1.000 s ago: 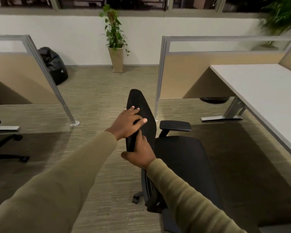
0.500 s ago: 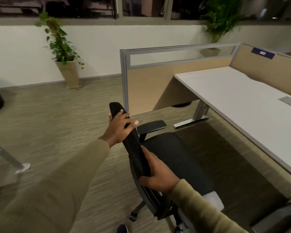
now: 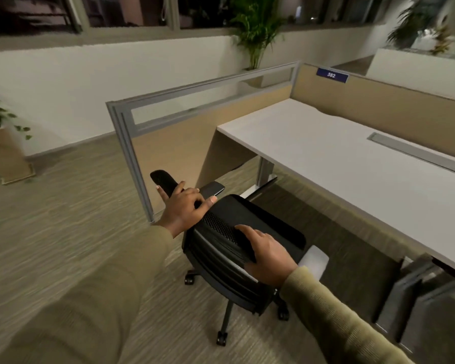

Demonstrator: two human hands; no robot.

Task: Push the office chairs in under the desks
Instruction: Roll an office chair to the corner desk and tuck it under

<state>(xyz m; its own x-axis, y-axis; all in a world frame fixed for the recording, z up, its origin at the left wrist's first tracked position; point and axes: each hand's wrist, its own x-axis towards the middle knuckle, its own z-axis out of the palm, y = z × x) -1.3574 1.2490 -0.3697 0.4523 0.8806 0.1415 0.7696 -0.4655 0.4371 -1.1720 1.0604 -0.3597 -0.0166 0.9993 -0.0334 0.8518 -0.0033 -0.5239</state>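
Your left hand point(image 3: 184, 210) and right hand point(image 3: 269, 257) both grip the top edge of the office chair point(image 3: 216, 261), near the white surface point(image 3: 326, 158).

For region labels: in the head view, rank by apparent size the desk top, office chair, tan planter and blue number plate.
1. desk top
2. office chair
3. tan planter, partly cropped
4. blue number plate

Blue partition plate point(image 3: 332, 75): apparently "382".
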